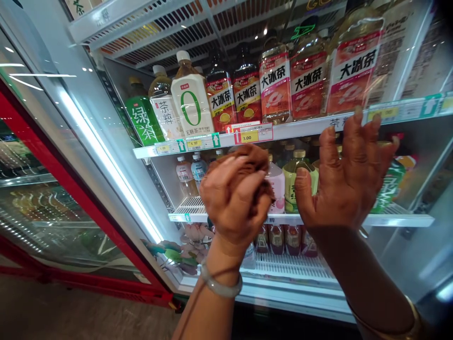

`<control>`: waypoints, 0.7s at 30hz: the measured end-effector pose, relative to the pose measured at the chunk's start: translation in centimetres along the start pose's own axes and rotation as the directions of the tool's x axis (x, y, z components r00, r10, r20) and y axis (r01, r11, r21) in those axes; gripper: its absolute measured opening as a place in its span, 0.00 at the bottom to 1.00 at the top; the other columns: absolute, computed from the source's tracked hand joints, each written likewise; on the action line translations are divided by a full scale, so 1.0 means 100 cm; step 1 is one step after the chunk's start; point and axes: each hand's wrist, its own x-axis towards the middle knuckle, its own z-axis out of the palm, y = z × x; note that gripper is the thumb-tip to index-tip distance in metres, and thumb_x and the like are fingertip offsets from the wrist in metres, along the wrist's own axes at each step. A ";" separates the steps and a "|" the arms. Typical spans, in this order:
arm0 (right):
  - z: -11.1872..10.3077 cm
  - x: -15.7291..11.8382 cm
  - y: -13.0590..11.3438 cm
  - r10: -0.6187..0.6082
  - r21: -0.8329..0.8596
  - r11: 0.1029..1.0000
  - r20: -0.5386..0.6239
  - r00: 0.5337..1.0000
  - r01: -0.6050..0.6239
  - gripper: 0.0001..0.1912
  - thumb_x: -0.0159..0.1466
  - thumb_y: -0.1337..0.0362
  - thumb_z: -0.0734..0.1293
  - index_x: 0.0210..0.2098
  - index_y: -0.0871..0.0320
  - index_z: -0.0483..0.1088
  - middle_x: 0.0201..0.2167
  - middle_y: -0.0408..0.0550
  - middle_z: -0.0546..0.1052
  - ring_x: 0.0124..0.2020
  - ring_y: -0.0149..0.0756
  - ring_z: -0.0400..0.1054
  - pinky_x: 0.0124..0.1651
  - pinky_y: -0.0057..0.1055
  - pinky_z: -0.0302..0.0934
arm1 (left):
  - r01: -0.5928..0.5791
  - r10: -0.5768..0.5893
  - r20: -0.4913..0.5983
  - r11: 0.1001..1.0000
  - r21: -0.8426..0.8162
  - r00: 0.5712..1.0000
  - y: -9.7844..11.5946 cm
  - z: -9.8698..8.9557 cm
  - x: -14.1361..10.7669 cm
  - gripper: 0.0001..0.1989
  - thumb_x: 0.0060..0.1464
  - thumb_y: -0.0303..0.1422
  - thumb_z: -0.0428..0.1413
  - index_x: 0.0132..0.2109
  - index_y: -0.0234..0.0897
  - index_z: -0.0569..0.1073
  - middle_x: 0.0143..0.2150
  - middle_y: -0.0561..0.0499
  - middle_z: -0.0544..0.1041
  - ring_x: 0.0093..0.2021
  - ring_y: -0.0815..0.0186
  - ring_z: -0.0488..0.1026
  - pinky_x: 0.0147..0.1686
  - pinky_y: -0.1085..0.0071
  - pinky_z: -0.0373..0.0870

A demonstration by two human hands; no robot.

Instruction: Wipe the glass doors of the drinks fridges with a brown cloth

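My left hand [230, 203], with a pale bangle [222, 283] at its wrist, is closed around a crumpled brown cloth [253, 156]. It is in front of the middle shelf of a lit drinks fridge. To its right my right hand [345, 184] is raised with the palm forward and fingers spread, holding nothing. Whether it touches the fridge's glass is unclear. Behind the hands, a pink-labelled bottle [276, 186] and a yellow-green bottle [295, 184] show between them. A price tag [247, 136] reading 3.00 hangs on the shelf edge above the cloth.
Large tea bottles, including a white-labelled one [193, 106] and a red-labelled one [354, 71], line the upper shelf [300, 127]. Several dark bottles [293, 238] stand lower down. At left is another fridge's red door frame [88, 189]. The brown floor [71, 307] shows below.
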 end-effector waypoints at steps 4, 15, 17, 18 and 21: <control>-0.001 0.001 -0.004 0.024 0.012 1.000 -0.006 1.000 -0.024 0.37 0.70 0.53 0.59 0.76 0.55 0.51 0.77 0.53 0.54 0.80 0.49 0.44 0.77 0.65 0.41 | 0.193 -0.183 -0.159 0.980 0.044 0.970 -0.016 -0.009 0.005 0.16 0.54 0.24 0.59 0.50 0.42 0.78 0.51 0.48 0.79 0.59 0.56 0.74 0.63 0.54 0.68; -0.001 0.001 -0.005 -0.009 0.006 1.000 -0.034 0.999 0.009 0.34 0.72 0.57 0.60 0.75 0.57 0.54 0.76 0.56 0.56 0.80 0.46 0.43 0.79 0.57 0.39 | -0.007 0.013 0.072 0.996 -0.084 0.997 0.030 0.012 -0.013 0.13 0.54 0.29 0.61 0.47 0.47 0.78 0.52 0.50 0.82 0.58 0.57 0.78 0.62 0.55 0.71; -0.003 0.002 -0.005 0.007 0.023 1.000 -0.012 1.000 -0.006 0.35 0.71 0.55 0.61 0.75 0.57 0.53 0.76 0.56 0.58 0.79 0.50 0.45 0.79 0.61 0.39 | -0.010 0.011 0.033 0.999 -0.036 0.999 0.017 0.007 -0.009 0.14 0.54 0.28 0.62 0.47 0.46 0.78 0.53 0.49 0.81 0.58 0.57 0.77 0.62 0.55 0.71; -0.005 0.003 -0.005 0.014 0.027 1.000 0.004 1.000 -0.014 0.36 0.71 0.54 0.62 0.75 0.56 0.52 0.75 0.55 0.59 0.79 0.52 0.45 0.79 0.63 0.39 | 0.008 -0.008 0.003 1.000 -0.004 1.000 0.010 0.004 -0.006 0.14 0.54 0.28 0.62 0.48 0.46 0.78 0.54 0.48 0.80 0.58 0.57 0.77 0.62 0.55 0.71; -0.008 0.003 -0.004 0.024 0.011 1.000 0.065 0.998 -0.025 0.39 0.70 0.55 0.63 0.77 0.51 0.47 0.75 0.52 0.59 0.80 0.54 0.43 0.78 0.66 0.38 | 0.175 -0.171 -0.099 0.984 0.037 0.980 -0.003 -0.003 -0.001 0.15 0.55 0.26 0.60 0.49 0.43 0.77 0.55 0.47 0.78 0.60 0.57 0.75 0.62 0.54 0.71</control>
